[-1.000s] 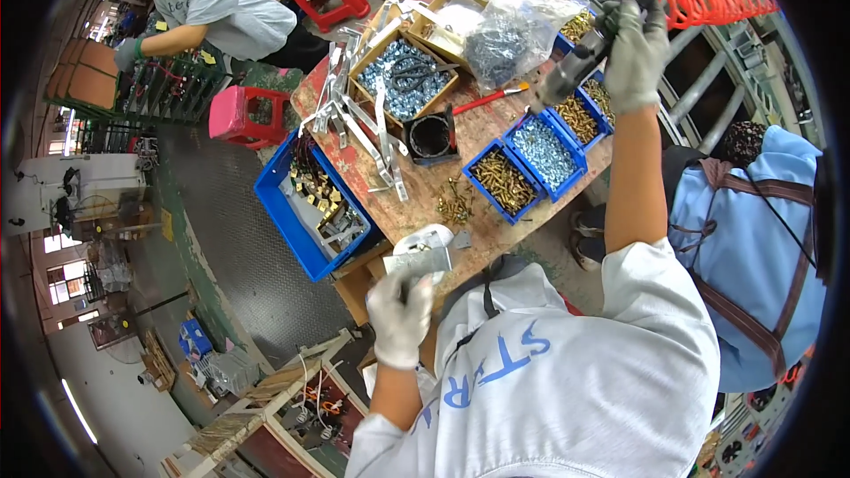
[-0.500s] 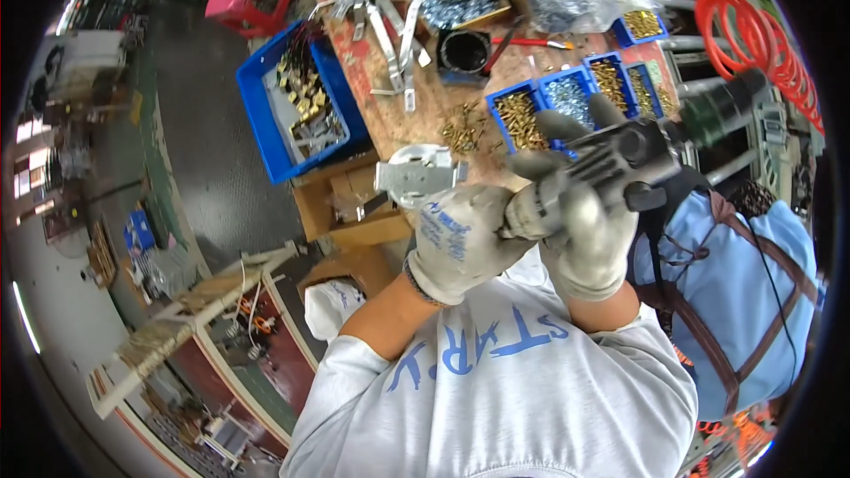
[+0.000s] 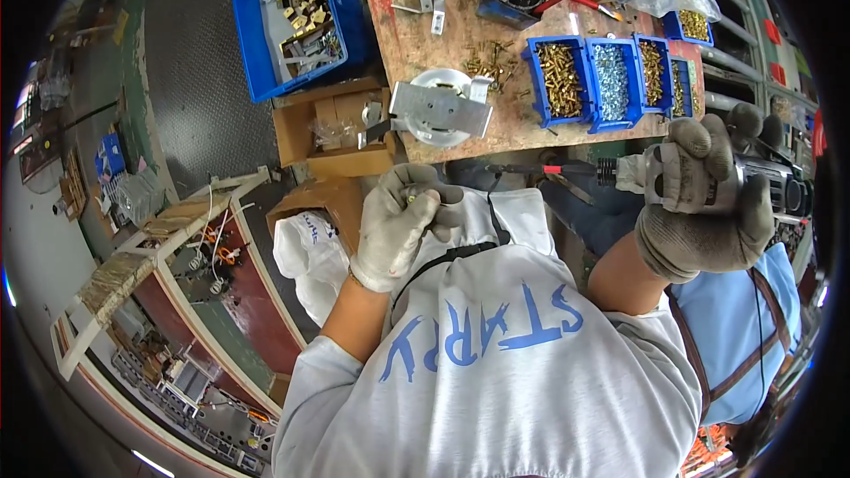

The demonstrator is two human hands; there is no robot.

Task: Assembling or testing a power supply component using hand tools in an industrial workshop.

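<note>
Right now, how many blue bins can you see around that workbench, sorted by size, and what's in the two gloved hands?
Small blue bins of screws on the bench: 4
Large blue crate beside the bench: 1
Total blue bins: 5
Left hand: pinches a small screw, 1
Right hand: grips a power screwdriver, 1
</note>
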